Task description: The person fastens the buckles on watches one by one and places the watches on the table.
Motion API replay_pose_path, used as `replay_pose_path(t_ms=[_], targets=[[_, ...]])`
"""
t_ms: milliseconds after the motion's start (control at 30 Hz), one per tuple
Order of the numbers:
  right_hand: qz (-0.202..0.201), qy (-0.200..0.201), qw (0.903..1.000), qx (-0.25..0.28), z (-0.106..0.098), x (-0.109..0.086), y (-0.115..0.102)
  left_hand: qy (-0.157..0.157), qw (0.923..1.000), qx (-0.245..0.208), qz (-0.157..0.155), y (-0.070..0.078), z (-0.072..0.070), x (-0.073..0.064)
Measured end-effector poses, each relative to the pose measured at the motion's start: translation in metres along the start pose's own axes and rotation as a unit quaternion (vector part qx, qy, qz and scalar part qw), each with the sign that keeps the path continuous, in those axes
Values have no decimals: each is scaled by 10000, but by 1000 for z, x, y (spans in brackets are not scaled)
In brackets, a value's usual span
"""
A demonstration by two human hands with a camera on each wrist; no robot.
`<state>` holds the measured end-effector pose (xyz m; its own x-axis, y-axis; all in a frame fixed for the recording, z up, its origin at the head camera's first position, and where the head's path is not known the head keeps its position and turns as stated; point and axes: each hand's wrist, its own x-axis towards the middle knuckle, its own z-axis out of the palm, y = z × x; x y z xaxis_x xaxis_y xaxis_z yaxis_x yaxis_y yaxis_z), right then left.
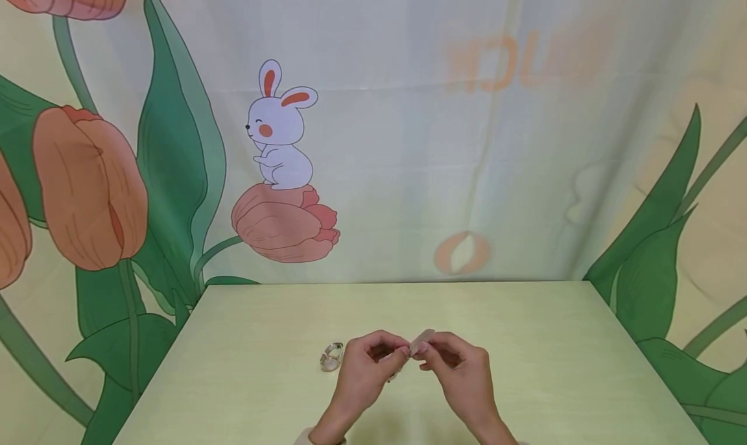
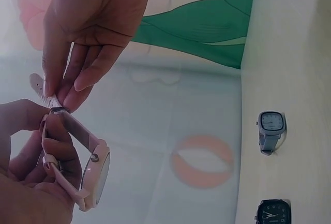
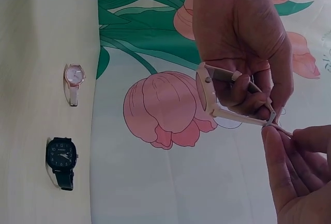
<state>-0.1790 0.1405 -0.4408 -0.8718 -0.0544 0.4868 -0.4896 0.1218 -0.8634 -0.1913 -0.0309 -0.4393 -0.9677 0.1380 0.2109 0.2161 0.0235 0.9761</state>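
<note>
A pale pink wristwatch (image 2: pixel 96 182) hangs in the air between both hands, its strap closed into a loop through the buckle (image 2: pixel 60 109). Fingers of my left hand (image 1: pixel 358 373) reach inside that loop and grip the strap beside the buckle. With thumb and fingers, my right hand (image 1: pixel 467 377) pinches the strap's free end (image 1: pixel 423 338). The watch face is turned sideways to the right wrist view, where the pink case (image 3: pixel 205 90) shows at the loop's far end. In the head view, the hands hide most of this watch.
On the pale table (image 1: pixel 262 315) lies a small pink-faced watch (image 1: pixel 331 358) left of the hands. The wrist views also show a black square watch (image 3: pixel 61 154) and a grey-blue watch (image 2: pixel 271 122) lying there. A printed curtain (image 1: pixel 379 172) hangs behind the table.
</note>
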Motion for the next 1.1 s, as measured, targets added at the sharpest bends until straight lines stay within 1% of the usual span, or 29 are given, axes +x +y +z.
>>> replay_pose_path(t_ms=[100, 200, 333, 500, 633, 733, 800, 933, 1000, 1100], targets=[[103, 60, 9999, 89, 0, 0, 0, 41, 10000, -33, 41, 0, 1, 0], [128, 28, 9999, 83, 0, 0, 0, 55, 10000, -46, 60, 0, 2, 1], [-22, -10, 9999, -123, 1, 0, -1, 45, 10000, -33, 17, -1, 2, 2], [-236, 79, 9988, -429, 2, 1, -4, 18, 10000, -43, 41, 0, 2, 2], [-503, -44, 9972, -547, 2, 2, -1, -32, 9999, -95, 30, -1, 2, 2], [-587, -204, 9958, -670, 0, 3, 2, -133, 9996, -233, -12, -1, 2, 2], [-610, -234, 9947, -793, -1, 4, 3, -245, 9989, -394, -68, -1, 1, 2], [-778, -247, 9915, -1017, -5, 5, 3, -612, 9956, -713, -32, 0, -3, 0], [-906, -301, 9899, -1044, -8, 6, 4, -784, 9943, -714, 122, -2, -5, 0], [-1072, -428, 9862, -1190, -11, 7, 6, -875, 9938, -595, 340, -2, -7, 0]])
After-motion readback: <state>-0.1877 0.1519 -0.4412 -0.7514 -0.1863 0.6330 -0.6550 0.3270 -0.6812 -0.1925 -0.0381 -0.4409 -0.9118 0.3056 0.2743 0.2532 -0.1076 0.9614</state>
